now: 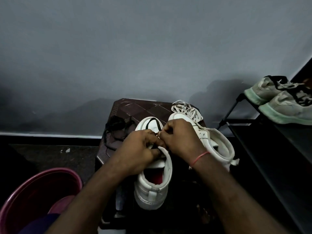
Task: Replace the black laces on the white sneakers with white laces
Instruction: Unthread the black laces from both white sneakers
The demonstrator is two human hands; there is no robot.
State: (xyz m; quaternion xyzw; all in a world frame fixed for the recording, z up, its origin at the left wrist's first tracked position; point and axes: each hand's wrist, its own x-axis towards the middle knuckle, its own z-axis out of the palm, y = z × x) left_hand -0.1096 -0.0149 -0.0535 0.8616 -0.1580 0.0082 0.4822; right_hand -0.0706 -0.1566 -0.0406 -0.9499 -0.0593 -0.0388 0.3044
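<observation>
Your left hand [140,147], right hand [180,139] pinch black lace [152,122] on sneaker [157,186], counter [135,107] centre; white laces [185,110] at 1 o'clock. Hard yank could drag sneaker off 6 o'clock edge.

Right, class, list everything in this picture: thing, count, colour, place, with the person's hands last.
stool: one, dark brown, centre
white sneakers: two, white, on the stool
threaded black lace: one, black, across the left sneaker's toe
loose black lace: one, black, heaped on the stool's left
white laces: one bundle, white, at the right sneaker's toe
tub: one, pink, lower left
rack: one, black, right
grey sneakers: two, grey with green soles, on the rack
wrist thread: one, red, right wrist
left hand: one, fingers pinching the threaded black lace
right hand: one, fingers pinching at the same lace
</observation>
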